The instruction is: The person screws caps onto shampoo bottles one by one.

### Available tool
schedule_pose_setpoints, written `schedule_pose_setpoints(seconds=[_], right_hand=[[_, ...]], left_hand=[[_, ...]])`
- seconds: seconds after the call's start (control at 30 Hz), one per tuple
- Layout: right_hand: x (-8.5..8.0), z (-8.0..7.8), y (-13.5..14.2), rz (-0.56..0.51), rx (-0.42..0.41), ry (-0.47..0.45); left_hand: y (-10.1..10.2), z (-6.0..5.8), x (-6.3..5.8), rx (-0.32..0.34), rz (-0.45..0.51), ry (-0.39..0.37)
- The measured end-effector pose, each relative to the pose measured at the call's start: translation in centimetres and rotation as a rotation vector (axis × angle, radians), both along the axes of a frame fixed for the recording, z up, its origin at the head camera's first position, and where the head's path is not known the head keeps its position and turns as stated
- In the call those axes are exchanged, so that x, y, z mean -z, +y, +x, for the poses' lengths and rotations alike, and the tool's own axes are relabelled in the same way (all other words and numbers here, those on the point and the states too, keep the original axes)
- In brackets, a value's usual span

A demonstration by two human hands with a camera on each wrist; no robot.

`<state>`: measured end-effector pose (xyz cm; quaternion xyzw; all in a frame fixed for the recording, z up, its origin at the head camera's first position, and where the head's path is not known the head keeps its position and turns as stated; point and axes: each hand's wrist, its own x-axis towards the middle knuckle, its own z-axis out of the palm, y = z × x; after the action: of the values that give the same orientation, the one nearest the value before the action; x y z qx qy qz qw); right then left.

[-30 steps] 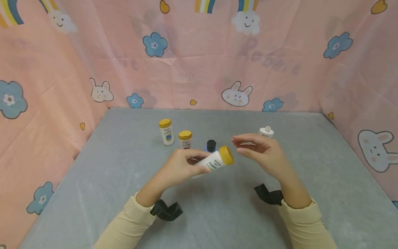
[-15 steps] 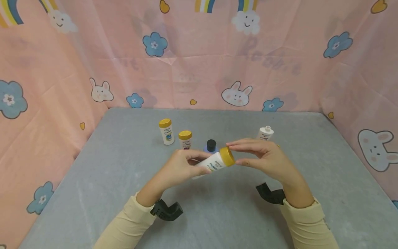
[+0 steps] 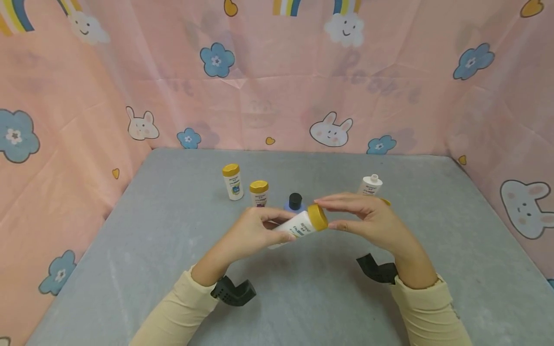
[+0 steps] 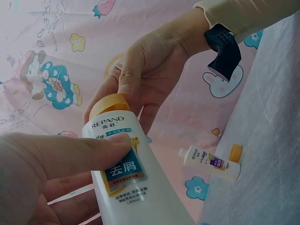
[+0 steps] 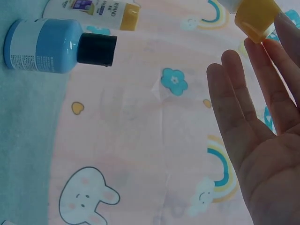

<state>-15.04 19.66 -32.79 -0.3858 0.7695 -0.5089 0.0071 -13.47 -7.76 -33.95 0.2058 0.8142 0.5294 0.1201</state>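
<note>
Grey worktop point(image 3: 143, 250), kinda mottled, with bunny-and-rainbow pink cloth point(image 3: 268, 91) hung behind and down both sides. The white bottle point(image 3: 297, 226) is held up over the middle, tilted right: left hand point(image 3: 244, 238) fingers curled round it, right hand point(image 3: 374, 218) fingers pinching its yellow cap point(image 3: 318, 217). Blue bottle point(image 3: 294, 206)'s just behind, capless bottle point(image 3: 370, 186) far right.

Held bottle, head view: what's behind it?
Just behind the held bottle stands a blue bottle; its black cap and shoulder show. Its lower part is covered by the held bottle and left hand, so can't be seen there.
</note>
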Motion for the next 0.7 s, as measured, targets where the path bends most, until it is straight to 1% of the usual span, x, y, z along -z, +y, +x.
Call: schedule_pose_setpoints(seconds=[0.1,0.23,0.33,0.47,0.57,0.7], right_hand=[[0.0,-0.1,0.0,0.023,-0.014,-0.006],[-0.1,0.0,0.0,0.043,0.010,-0.062],[-0.2,0.2,-0.1,0.033,0.042,-0.111],[-0.1,0.2,-0.4,0.011,0.067,-0.084],[0.0,0.3,-0.7,0.024,0.103,-0.040],[-0.1,0.6,-1.1,0.067,0.171,-0.053]], left_hand=[[0.0,0.0,0.0,-0.002,-0.003,-0.010],[0.0,0.0,0.0,-0.008,-0.002,-0.020],[0.1,0.0,0.0,-0.018,0.000,-0.033],[0.2,0.1,0.1,-0.027,0.004,-0.032],[0.2,0.1,0.1,-0.024,0.010,-0.022],[0.3,0.2,0.2,-0.020,0.009,-0.004]])
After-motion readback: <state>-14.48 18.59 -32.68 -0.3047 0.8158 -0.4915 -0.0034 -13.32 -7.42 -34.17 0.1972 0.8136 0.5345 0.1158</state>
